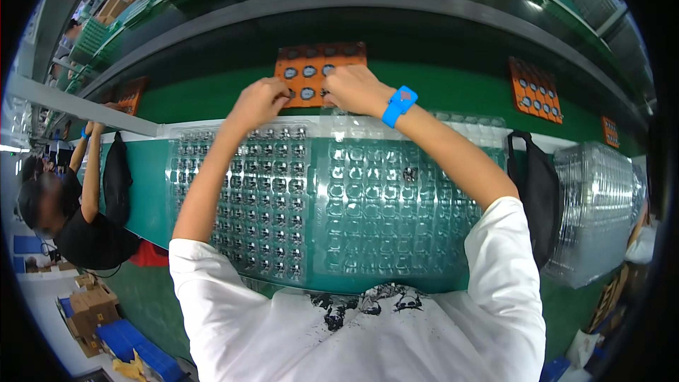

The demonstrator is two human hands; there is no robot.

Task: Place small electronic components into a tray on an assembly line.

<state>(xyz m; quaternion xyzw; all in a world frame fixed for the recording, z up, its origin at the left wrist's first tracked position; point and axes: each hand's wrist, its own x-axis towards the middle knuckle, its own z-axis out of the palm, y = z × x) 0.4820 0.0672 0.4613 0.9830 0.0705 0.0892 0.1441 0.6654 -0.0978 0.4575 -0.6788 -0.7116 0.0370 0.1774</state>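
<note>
- Orange plate (pixel 300 82): at the upper centre of the frame, bearing rows of round discs and lying on a green strip (pixel 445 86) beyond the desk (pixel 147 182).
- Left hand (pixel 259 102): at the plate's lower left corner, fingers bent and drawn together; whether they pinch a part cannot be told.
- Right hand (pixel 355 90): over the plate's right side, fingers curled downward and hiding several positions; its grip, too, cannot be told. A blue wristband (pixel 400 105) encircles the wrist.
- Left clear blister tray (pixel 310 205): left of centre, its pockets filled with small metallic parts.
- Right clear blister tray (pixel 385 205): right of centre, its pockets mostly bare; one dark part (pixel 409 174) sits in the upper half.
- Possible faults, as judged: a small part could slip from the fingertips, or seat askew, because the hands cover the positions beneath them. A knock against the plate's edge could shift neighbouring discs. The left forearm, crossing above the filled tray, could jolt parts from their pockets if lowered.
</note>
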